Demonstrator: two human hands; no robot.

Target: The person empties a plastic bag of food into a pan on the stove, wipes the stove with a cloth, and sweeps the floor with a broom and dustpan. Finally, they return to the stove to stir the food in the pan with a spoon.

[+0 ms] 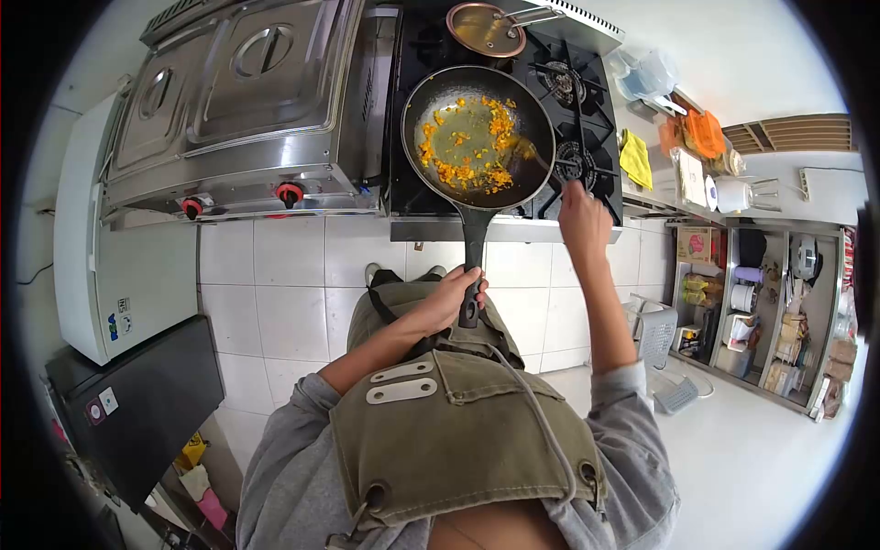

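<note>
A dark frying pan [440, 188] sits on the stove [401, 206], with small orange and yellow food pieces [467, 174] scattered in a ring over its oily bottom. My left hand [449, 300] is wrapped round the pan's black handle, which points toward my body. Beyond the pan's right rim, my right hand [585, 218] is closed in a fist on a spatula. The spatula's yellowish end [524, 149] lies inside the pan at the right side; its handle is hard to see against the black stove.
A lidded copper-coloured pot [486, 29] stands behind the pan. Steel food warmers [257, 119] with red knobs are at the left. On the right counter lies a yellow cloth [635, 159]; beyond are an orange item [704, 135] and shelves [775, 362]. A grey plastic chair [653, 335] stands below.
</note>
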